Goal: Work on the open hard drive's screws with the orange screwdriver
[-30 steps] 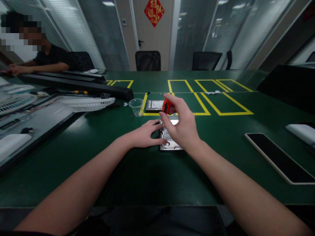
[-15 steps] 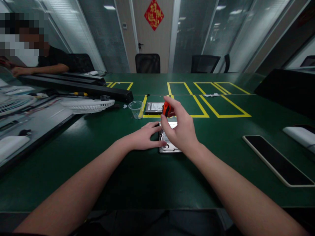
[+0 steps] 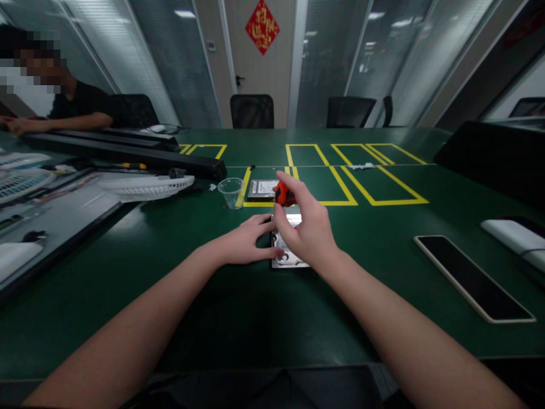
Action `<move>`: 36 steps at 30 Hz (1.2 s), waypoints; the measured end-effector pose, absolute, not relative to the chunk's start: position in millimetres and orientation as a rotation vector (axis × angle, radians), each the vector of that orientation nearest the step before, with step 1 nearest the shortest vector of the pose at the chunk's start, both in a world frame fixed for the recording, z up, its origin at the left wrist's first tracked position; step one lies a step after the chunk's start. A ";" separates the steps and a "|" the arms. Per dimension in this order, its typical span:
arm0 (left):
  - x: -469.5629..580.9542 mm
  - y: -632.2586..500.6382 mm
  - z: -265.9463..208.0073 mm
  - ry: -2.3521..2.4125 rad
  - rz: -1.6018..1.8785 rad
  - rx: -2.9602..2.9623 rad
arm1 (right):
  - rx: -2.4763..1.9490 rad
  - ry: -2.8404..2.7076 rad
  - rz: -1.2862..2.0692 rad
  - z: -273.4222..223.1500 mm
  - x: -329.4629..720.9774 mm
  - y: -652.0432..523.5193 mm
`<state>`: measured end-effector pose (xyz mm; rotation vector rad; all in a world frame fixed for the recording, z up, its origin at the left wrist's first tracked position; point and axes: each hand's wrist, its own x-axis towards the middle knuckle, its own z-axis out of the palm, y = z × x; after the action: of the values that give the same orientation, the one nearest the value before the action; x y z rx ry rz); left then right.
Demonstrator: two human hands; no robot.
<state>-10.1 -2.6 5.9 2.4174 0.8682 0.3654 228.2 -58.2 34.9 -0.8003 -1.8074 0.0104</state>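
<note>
A silver hard drive (image 3: 291,260) lies flat on the green table, partly covered by both hands. My left hand (image 3: 244,241) steadies it from the left, thumb on its top near the front and fingers at its far left edge. Above the drive, my right hand (image 3: 309,224) grips the orange and black handle of a screwdriver (image 3: 281,193) between thumb and fingers. The handle stands roughly upright. My right hand hides the shaft and tip, so I cannot tell where the tip touches. Just behind sits a second hard drive (image 3: 260,188), label side up.
A clear plastic cup (image 3: 232,193) stands left of the second drive. Further left are a white fan grille (image 3: 147,186), a grey panel (image 3: 80,213) and long black bars (image 3: 170,156). A phone (image 3: 472,278) lies at right. Another person sits at far left.
The whole view has shifted slightly, so things appear a little further left. Both hands keep their places at the drive, and the screwdriver handle looks slightly turned in my right fingers.
</note>
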 end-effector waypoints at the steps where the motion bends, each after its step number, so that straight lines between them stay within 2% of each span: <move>1: -9.9 -2.8 6.3 0.862 0.372 2.415 | -0.798 -1.808 0.023 35.1 227.8 -58.5; 36: -10.2 -3.7 8.0 0.904 0.324 2.423 | -0.826 -1.815 -0.003 36.8 231.5 -53.8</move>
<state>-10.2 -3.7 8.0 2.4229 0.9039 0.3242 231.5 -53.8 36.8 -0.8259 -1.8145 -0.0026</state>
